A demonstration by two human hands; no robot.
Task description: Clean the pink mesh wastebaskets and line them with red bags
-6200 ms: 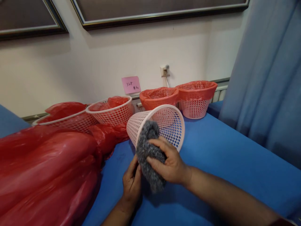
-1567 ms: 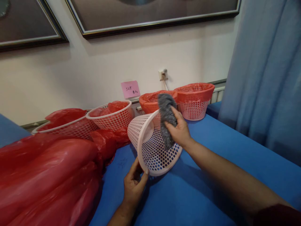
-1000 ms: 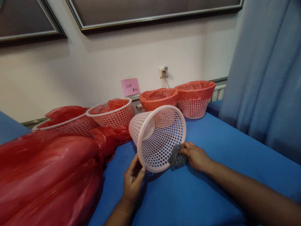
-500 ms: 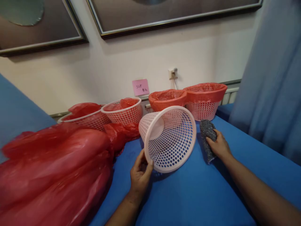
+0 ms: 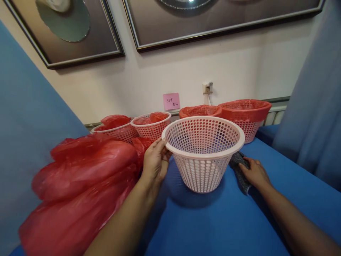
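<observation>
A pink perforated plastic basket (image 5: 204,167) stands upright on the blue table (image 5: 218,224), its mouth facing up. My left hand (image 5: 155,160) grips its rim on the left side, fingers curled over the edge. My right hand (image 5: 254,173) rests on a grey cloth (image 5: 239,170) that lies on the table just right of the basket, partly hidden behind it; the fingers are closed on the cloth.
A heap of red plastic bags (image 5: 82,181) fills the left of the table. Behind stand two pink baskets with loose red bags (image 5: 151,124) and two baskets lined in red (image 5: 246,113). A blue curtain (image 5: 317,106) hangs at right; a pink note (image 5: 171,101) sticks to the wall.
The basket went from lying tilted on its side to standing upright, turned by my left hand. My right hand took the cloth off the basket and set it on the table at the right.
</observation>
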